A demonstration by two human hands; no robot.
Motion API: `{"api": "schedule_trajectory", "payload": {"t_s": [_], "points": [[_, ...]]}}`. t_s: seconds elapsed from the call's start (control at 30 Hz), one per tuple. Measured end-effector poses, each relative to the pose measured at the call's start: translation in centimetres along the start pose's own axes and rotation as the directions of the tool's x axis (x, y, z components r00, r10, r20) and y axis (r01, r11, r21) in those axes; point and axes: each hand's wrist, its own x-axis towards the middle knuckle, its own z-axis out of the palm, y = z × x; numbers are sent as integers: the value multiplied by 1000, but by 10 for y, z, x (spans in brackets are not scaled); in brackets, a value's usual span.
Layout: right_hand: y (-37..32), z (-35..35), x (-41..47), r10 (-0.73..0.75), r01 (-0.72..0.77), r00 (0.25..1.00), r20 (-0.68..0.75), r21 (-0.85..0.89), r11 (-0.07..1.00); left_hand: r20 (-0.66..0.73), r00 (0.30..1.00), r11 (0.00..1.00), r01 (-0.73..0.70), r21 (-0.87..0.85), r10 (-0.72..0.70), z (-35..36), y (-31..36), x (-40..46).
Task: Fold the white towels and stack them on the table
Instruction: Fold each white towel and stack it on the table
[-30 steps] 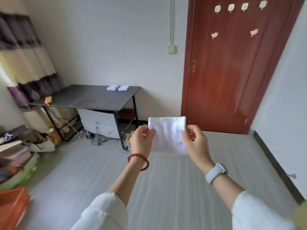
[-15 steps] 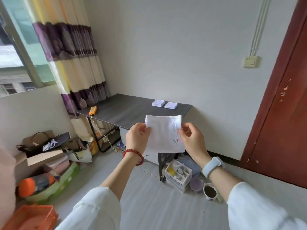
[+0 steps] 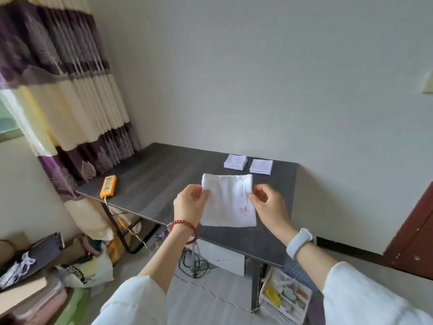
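Both hands (image 3: 190, 205) (image 3: 269, 207) pinch the white towel (image 3: 227, 202) between them.

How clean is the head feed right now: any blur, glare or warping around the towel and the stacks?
Head view: soft, even daylight, no glare on the dark table; the held towel and both hands are fairly sharp, its red mark unreadable; the two folded stacks are small but distinct; wide-angle warping bends the curtain and frame edges.
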Motion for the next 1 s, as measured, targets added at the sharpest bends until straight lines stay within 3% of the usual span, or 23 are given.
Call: {"api": "schedule_trajectory", "payload": {"t_s": [0.27, 0.43, 0.63, 1.0], "points": [[95, 40, 157, 180, -183, 978, -106, -19, 983, 254, 966, 995, 75, -67, -56, 115, -60, 173], [170, 77, 266, 312, -312, 944, -110, 14, 950, 347, 927, 987, 161, -21, -143, 192, -106, 284], [227, 127, 378, 450, -451, 890, -76, 5, 892, 391, 884, 964, 262, 43, -257, 254, -150, 402], [316, 197, 548, 528, -545, 831, -177, -64, 836, 452, 848, 960, 262, 95, -276, 368, -218, 579]]}}
